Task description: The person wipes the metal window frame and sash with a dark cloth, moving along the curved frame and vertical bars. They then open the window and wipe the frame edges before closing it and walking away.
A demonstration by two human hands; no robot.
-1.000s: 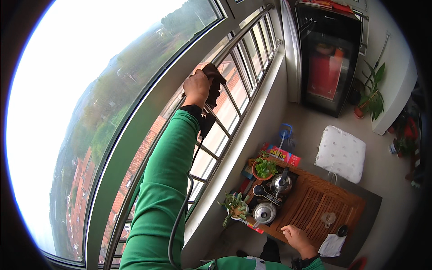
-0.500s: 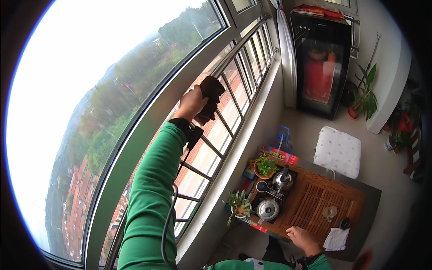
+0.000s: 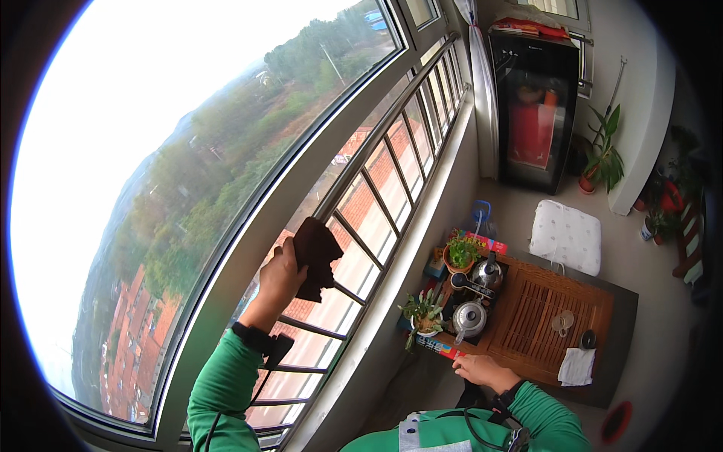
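Observation:
My left hand (image 3: 279, 276) is closed on a dark brown cloth (image 3: 314, 256) with a ragged-looking edge. The cloth lies over the top metal handrail (image 3: 360, 160) of the window railing and hangs down on its room side. My right hand (image 3: 486, 371) is held low, over the near edge of the wooden tea table (image 3: 553, 320). Its fingers are loosely bent and point left, with nothing seen in them; the palm side is hidden.
On the table stand a kettle (image 3: 489, 276), a steel pot (image 3: 469, 319), potted plants (image 3: 424, 313), a glass cup (image 3: 562, 322) and a white cloth (image 3: 577, 367). A padded stool (image 3: 566, 237) is behind it. A black glass-door cabinet (image 3: 532, 113) fills the far corner. The window frame (image 3: 301, 167) borders the railing.
My left hand has come nearer along the handrail with the brown cloth, its arm now more bent. My right hand has shifted slightly left and up. The view has shifted a little.

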